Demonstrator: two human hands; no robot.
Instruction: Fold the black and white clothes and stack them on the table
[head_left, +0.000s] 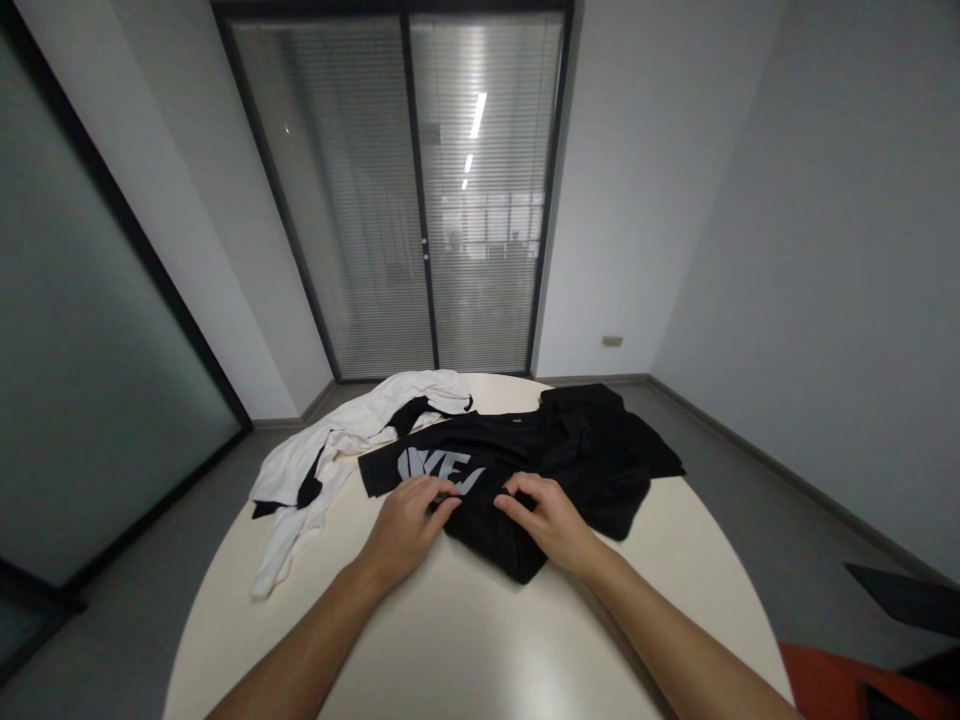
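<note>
We reach both forearms forward, converging; left hand (409, 520) lies palm down, fingers curled inward; right hand (546, 516) likewise, fingertips bent, thumbs nearly meeting.

Single head-worn view, aimed forward and down from above the near edge of the round surface (480, 640). Forearms are seen close at the bottom; the blinded glass doors (409, 200) are faced straight ahead, well beyond. No second view.
</note>
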